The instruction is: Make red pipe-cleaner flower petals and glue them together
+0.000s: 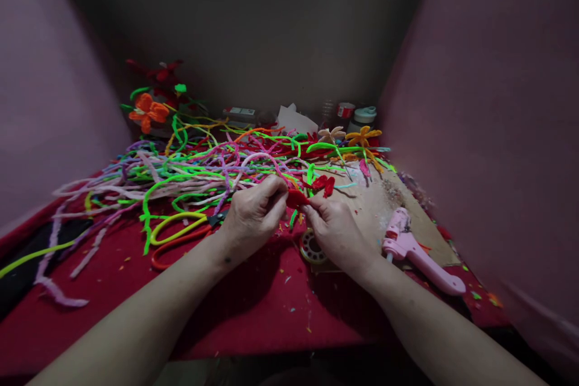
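Note:
Both hands meet above the middle of the red cloth, with a small red fuzzy piece [297, 198] stretched between them. My left hand [257, 208] pinches its left end with curled fingers. At its right end, the thumb and fingertips of my right hand [333, 229] are closed on it. Just behind lie red fuzzy petals [324, 184]. A tape roll [313, 247] is partly under my right hand. Scissors with yellow and orange handles [174, 238] lie beside my left wrist, their blades partly hidden by the hand.
Tangled colourful pipe cleaners [203, 175] cover the table's left and back. A pink glue gun [420, 256] rests on cardboard [377, 211] at the right. An orange flower [148, 112] stands back left; a lidded jar [364, 115] stands at the back. Pink sheets flank the table [266, 319].

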The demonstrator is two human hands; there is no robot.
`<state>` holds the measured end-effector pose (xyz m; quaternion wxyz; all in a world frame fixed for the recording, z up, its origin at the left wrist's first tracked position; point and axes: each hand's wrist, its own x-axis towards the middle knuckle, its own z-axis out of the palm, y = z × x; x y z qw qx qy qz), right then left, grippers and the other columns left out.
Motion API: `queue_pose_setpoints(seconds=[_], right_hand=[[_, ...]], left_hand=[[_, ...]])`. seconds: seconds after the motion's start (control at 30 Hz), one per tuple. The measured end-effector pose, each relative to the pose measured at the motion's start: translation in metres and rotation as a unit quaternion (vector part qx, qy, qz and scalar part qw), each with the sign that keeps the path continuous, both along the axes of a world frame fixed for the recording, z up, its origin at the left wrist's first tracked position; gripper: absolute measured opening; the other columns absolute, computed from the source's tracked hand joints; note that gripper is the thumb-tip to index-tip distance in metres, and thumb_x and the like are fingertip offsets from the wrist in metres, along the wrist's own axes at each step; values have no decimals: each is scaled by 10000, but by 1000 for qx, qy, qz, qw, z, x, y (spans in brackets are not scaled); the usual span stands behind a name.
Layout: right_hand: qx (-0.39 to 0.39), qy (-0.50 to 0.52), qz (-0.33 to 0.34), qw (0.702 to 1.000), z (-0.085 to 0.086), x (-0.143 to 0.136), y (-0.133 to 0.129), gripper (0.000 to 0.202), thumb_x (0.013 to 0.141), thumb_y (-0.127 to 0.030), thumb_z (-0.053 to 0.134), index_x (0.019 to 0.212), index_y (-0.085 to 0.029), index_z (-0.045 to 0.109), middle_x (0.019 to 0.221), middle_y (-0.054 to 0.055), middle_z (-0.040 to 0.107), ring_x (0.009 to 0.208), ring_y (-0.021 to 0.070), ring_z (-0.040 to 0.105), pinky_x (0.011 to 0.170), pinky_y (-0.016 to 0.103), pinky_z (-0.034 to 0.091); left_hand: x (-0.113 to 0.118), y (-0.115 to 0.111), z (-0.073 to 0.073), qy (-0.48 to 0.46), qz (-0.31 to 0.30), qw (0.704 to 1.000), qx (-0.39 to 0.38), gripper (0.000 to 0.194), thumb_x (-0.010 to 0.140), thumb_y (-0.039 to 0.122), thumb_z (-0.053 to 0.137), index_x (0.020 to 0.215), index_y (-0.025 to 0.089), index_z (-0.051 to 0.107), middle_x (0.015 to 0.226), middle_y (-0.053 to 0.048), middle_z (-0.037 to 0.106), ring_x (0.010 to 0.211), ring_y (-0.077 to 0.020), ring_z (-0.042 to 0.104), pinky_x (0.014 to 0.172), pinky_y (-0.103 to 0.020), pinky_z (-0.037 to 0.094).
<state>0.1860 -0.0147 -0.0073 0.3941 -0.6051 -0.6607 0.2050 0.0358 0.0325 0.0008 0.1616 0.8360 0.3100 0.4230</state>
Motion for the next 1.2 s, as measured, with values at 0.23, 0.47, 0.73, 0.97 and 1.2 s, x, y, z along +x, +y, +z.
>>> queue_pose_setpoints(seconds=[0.23, 0.47, 0.73, 0.97, 1.2], right_hand=[[22, -5, -7, 1000, 1, -1, -3, 205, 835, -129, 445, 745, -133, 629, 618, 22, 577, 558, 116, 461, 547, 237, 299], [52, 61, 0, 997, -1, 1, -1, 208, 830, -159, 441, 674, -160, 578, 570, -19, 503, 535, 102, 413, 536, 222, 303], [60, 69, -4, 996, -2, -1, -2, 218, 822, -149, 429, 648, -162, 559, 538, -32, 463, 512, 94, 394, 515, 222, 287], [62, 44, -6, 997, -3, -2, -2, 220, 831, -146, 425, 641, -168, 534, 541, -28, 462, 507, 95, 391, 513, 224, 286], [91, 17, -9, 996, -5, -2, -1, 219, 826, -121, 425, 642, -173, 533, 556, -14, 490, 514, 105, 414, 520, 229, 299]], left_hand=[[0, -1, 2, -28, -21, 997, -74, 71, 806, 129, 480, 802, 177, 533, 574, 40, 575, 499, -79, 563, 517, -175, 432], [-2, -2, 3, -15, -10, 999, -45, 62, 803, 142, 487, 809, 179, 536, 601, 25, 583, 539, -88, 552, 544, -186, 436], [0, -2, 2, -40, -20, 997, -69, 51, 804, 138, 491, 801, 175, 526, 573, 35, 575, 487, -78, 557, 515, -179, 441], [0, -3, 1, -39, -13, 997, -65, 54, 811, 142, 488, 808, 183, 523, 563, 36, 596, 479, -83, 565, 530, -190, 458], [0, -4, 0, -47, -18, 996, -67, 51, 825, 157, 483, 801, 193, 510, 570, 42, 592, 481, -81, 563, 526, -188, 457]])
